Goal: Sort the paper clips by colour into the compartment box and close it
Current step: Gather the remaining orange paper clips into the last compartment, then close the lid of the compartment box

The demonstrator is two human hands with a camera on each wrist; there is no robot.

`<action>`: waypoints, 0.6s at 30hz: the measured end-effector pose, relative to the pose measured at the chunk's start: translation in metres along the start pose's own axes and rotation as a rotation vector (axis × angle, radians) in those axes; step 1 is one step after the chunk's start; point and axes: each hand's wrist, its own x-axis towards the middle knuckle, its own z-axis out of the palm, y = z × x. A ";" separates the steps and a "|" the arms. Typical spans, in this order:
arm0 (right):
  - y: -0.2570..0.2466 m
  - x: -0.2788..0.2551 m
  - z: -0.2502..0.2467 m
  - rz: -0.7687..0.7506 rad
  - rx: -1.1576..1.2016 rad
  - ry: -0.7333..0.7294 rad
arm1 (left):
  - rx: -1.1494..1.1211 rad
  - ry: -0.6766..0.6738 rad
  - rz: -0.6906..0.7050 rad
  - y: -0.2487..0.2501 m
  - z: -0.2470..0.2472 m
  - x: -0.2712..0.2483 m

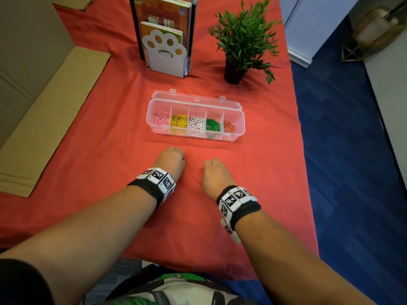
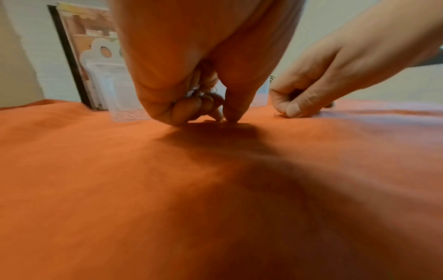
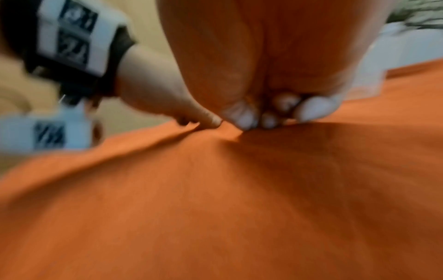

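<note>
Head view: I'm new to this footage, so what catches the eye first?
The clear compartment box, lid open, sits mid-table on the red cloth with pink, yellow, white, green and orange clips sorted left to right. Nearer the camera, the left hand and right hand press curled fingers to the cloth. A green potted plant stands behind.

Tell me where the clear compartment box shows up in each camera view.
Head: compartment box lies centre, lid open, beyond both hands.
Left wrist: its blurred end shows left of centre, behind the left hand.
Right wrist: cannot tell; only a pale blur at right.
Shared landmark: the red cloth under everything.
</note>
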 end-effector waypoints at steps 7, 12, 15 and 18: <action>0.030 -0.016 -0.048 0.319 1.421 -0.183 | -0.965 -0.310 -0.363 0.039 -0.028 0.007; 0.050 -0.024 -0.064 0.323 1.877 -0.092 | -1.329 -0.337 -0.470 0.074 -0.051 0.017; 0.062 -0.027 -0.068 0.367 1.968 -0.011 | -1.358 -0.315 -0.419 0.101 -0.063 0.030; 0.074 -0.030 -0.069 0.416 1.985 0.086 | -1.405 -0.329 -0.378 0.127 -0.074 0.044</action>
